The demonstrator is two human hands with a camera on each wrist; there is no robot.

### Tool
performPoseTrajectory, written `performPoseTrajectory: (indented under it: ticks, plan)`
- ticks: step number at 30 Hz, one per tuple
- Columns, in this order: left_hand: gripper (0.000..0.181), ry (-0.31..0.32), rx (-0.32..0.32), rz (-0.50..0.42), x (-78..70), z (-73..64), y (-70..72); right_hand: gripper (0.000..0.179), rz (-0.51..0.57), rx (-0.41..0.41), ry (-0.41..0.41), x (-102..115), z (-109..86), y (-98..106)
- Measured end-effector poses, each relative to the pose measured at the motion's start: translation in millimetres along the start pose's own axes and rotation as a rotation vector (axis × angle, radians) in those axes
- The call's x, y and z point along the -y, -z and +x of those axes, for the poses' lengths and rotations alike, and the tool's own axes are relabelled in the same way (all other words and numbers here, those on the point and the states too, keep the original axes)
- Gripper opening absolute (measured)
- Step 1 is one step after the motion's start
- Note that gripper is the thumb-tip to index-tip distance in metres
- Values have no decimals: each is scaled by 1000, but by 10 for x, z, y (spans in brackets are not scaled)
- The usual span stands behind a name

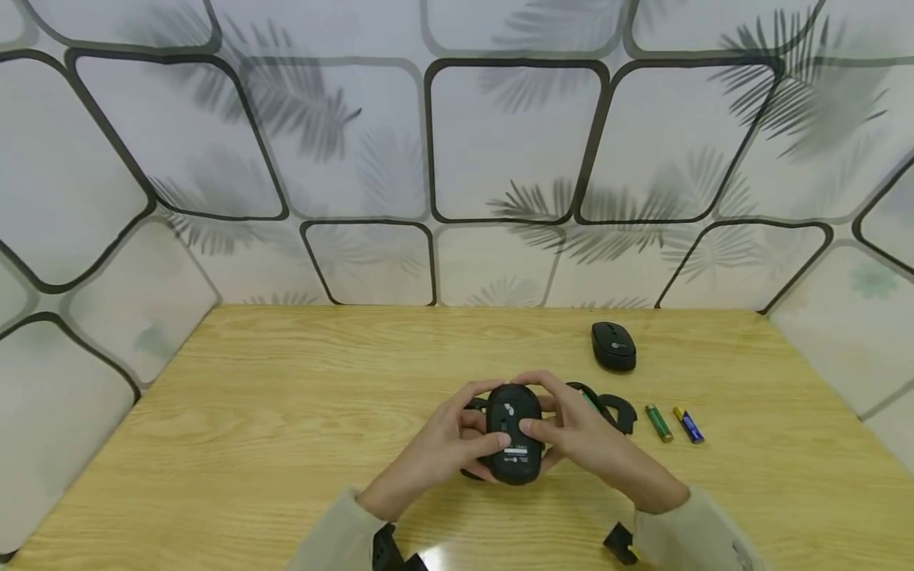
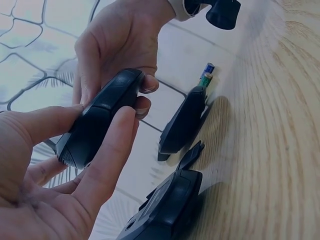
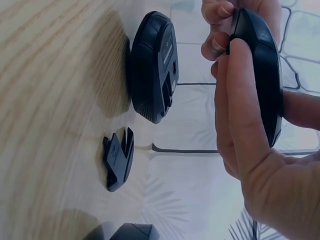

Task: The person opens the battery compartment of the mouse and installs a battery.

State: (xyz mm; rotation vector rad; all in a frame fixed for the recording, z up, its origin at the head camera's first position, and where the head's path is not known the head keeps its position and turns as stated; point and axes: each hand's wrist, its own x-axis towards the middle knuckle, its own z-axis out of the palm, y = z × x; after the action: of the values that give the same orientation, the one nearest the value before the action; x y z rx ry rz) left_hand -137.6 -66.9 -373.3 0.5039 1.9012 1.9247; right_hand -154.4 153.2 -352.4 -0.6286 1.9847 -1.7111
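Note:
A black computer mouse [image 1: 516,460] is held over the table, its labelled underside facing the head camera. My left hand [image 1: 453,436] grips its left side, thumb on the underside. On the other side my right hand [image 1: 581,428] holds it too, its thumb also on the underside. In the right wrist view the fingers of both hands press along the mouse's edges. Below it on the table lies another black mouse [image 3: 152,67], bottom up with an open recess; my left hand mostly hides it in the head view.
A black cover piece [image 3: 120,160] lies on the wooden table [image 1: 286,412], near the overturned mouse. Two batteries, one green [image 1: 658,423] and one blue and yellow [image 1: 689,426], lie to the right. Behind them an upright black mouse [image 1: 613,346] stands before the patterned wall.

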Motion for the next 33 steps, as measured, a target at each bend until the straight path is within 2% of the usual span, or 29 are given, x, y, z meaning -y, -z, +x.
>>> performPoseTrajectory:
  ticks: [3, 7, 14, 19, 22, 27, 33]
  plan:
    - [67, -2, 3, -13, -3, -15, 13, 48, -16, -12, -28, 24, 26, -9]
    - [69, 6, -2, -32, -19, -8, 14, 46, -47, -72, -47, 57, 53, 5]
    - [69, 32, -44, -65, -52, -12, 16, 20, -79, -223, -4, 173, 167, 79]
    - [68, 14, -53, -73, -58, -14, 39, 11, -90, -291, 25, 253, 226, 189]
    - [68, 10, -53, -71, -61, -13, 49, 17, -99, -307, 12, 276, 275, 286]
    - [68, 19, -57, -79, -58, -13, 45, 39, -141, -333, -71, 285, 388, 482]
    - [68, 19, -66, -85, -47, -14, 42, 44, -168, -345, -143, 270, 483, 700]
